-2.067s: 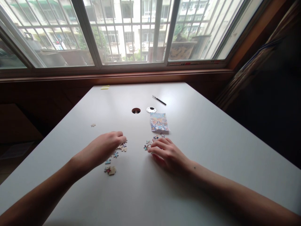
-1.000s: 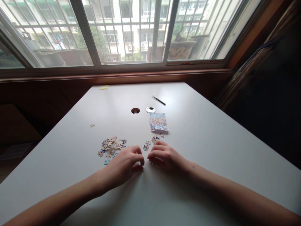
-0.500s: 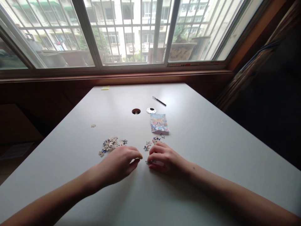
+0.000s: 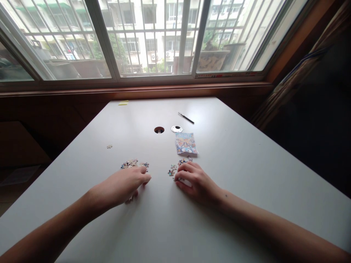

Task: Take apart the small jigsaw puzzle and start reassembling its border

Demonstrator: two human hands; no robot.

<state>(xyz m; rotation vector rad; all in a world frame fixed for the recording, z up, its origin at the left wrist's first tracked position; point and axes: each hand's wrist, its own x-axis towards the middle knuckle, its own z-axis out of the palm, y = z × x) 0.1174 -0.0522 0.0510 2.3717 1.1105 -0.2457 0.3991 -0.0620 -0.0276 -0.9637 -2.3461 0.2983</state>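
My left hand (image 4: 120,187) lies palm down on the white table (image 4: 246,164), its fingers stretched over the near side of a pile of loose puzzle pieces (image 4: 131,164); a few pieces show under its palm. My right hand (image 4: 195,179) rests on the table with fingers curled in, fingertips beside a smaller cluster of coloured pieces (image 4: 172,170). Whatever lies under those fingers is hidden. A small printed puzzle packet (image 4: 185,143) lies just beyond the right hand.
A round cable hole (image 4: 159,130) and its loose cap (image 4: 176,128) sit mid-table, with a black pen (image 4: 185,117) behind. A single piece (image 4: 109,147) lies at the left, a yellow note (image 4: 123,103) at the far edge. A barred window runs behind.
My left hand has moved from beside the right hand back left onto the pile of pieces. My right hand has drawn slightly toward the small cluster, its fingers staying curled.
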